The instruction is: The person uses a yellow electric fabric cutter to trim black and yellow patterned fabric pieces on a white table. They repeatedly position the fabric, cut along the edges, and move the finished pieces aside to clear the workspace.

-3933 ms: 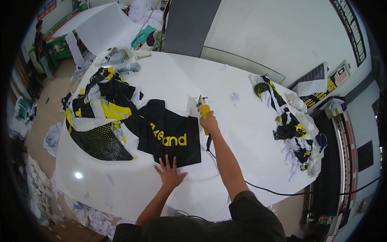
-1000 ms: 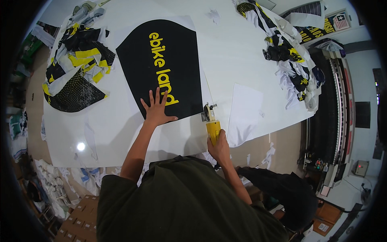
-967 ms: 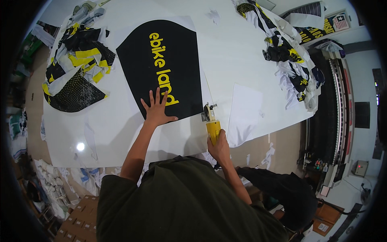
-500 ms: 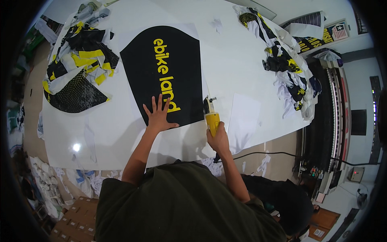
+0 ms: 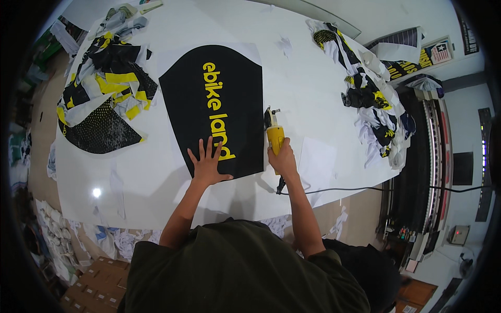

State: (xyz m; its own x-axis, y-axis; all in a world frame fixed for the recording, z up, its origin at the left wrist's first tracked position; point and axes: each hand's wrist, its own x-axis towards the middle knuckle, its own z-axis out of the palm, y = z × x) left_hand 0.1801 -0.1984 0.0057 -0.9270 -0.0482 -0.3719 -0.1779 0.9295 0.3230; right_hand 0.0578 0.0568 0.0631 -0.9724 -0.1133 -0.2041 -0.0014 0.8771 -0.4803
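Left hand (image 5: 207, 168), fingers spread, flat upon the black fabric panel (image 5: 219, 99); right hand (image 5: 283, 159), wrapped around the yellow handheld cutter (image 5: 275, 137), beside the panel's right edge.

I have the bare left hand (image 5: 209, 169) palm down, just off centre toward nine o'clock, its four fingers (image 5: 210, 146) splayed toward twelve and its thumb (image 5: 224, 178) stretched toward three. The bare left forearm (image 5: 182, 214) slants toward one o'clock. My bare right hand (image 5: 283, 157) sits near centre toward three, curled into a grip; the bare right forearm (image 5: 305, 214) points between eleven and twelve from a dark olive-green fabric sleeve (image 5: 334, 263) at five.
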